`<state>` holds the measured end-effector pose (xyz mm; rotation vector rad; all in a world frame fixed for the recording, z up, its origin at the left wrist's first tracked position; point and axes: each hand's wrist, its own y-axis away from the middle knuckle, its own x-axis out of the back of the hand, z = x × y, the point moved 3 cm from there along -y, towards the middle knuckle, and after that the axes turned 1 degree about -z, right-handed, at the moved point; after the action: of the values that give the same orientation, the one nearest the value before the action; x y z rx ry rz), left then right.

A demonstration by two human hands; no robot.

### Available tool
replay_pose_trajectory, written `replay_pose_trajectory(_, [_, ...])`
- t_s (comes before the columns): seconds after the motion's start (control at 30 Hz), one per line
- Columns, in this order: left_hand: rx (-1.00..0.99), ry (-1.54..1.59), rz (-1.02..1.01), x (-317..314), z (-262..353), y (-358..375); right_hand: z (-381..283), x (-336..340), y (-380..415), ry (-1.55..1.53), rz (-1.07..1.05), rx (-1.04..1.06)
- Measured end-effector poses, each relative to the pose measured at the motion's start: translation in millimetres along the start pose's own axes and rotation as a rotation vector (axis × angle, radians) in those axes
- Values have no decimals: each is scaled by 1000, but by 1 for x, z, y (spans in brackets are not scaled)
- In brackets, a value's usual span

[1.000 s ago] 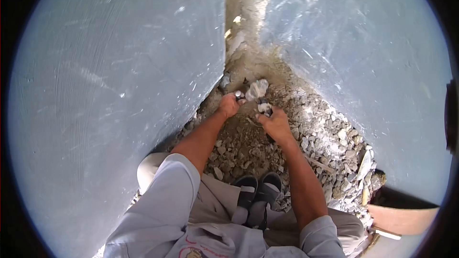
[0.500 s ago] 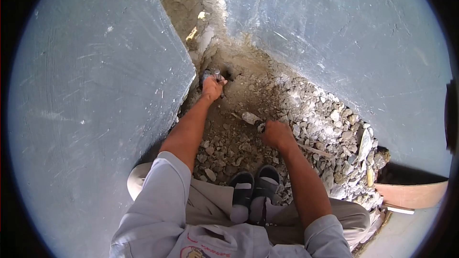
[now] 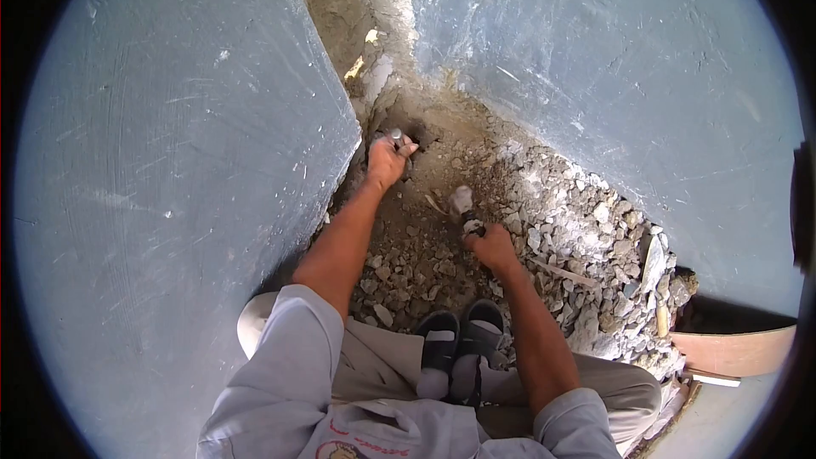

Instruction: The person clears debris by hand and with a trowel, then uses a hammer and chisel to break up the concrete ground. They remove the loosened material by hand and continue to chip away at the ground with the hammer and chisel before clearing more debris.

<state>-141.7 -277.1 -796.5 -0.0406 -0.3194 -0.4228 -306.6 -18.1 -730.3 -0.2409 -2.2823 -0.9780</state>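
Observation:
My left hand (image 3: 388, 161) is closed around an upright metal chisel (image 3: 396, 133), whose rounded top shows above the fingers. Its lower end is hidden by the hand. Just beside these fingers is a dark hollow in the dug earth (image 3: 442, 132). Lower and to the right, my right hand (image 3: 493, 248) grips a hammer (image 3: 461, 200) by its dark handle. The hammer's pale, dusty head points up and away from me, apart from the chisel.
Grey slabs, one at left (image 3: 187, 161) and one at right (image 3: 595, 51), border the dug strip. Broken rubble (image 3: 586, 238) lies along the right, with a thin wooden stick (image 3: 563, 272) on it. A curved brownish panel (image 3: 735, 351) stands at lower right. My sandalled feet (image 3: 459, 340) rest near the stones.
The hammer head has swung upward and to the right, away from its lower, left-tilted position. My left hand keeps hold of the chisel. The whole view has shifted slightly.

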Motion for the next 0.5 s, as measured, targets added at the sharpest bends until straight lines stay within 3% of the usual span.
replay_pose_trajectory(0.07, [-10,-78,-20,-12,11,3,-27,20,16,-394,28,4])
replay_pose_trajectory(0.13, [-36,-235,-92,-23,10,7,-64,47,26,-585,153,96])
replay_pose_trajectory(0.2, [-38,-300,-52,-30,18,12,-101,72,39,-775,314,351])
replay_pose_trajectory(0.3, [-24,-367,-44,-37,17,18,-137,99,56,-692,680,543])
replay_pose_trajectory(0.4, [-43,-381,-25,-37,32,21,-131,70,36,-733,706,660])
replay_pose_trajectory(0.5, [1,-389,-66,-49,20,22,-101,31,-6,-282,181,153])
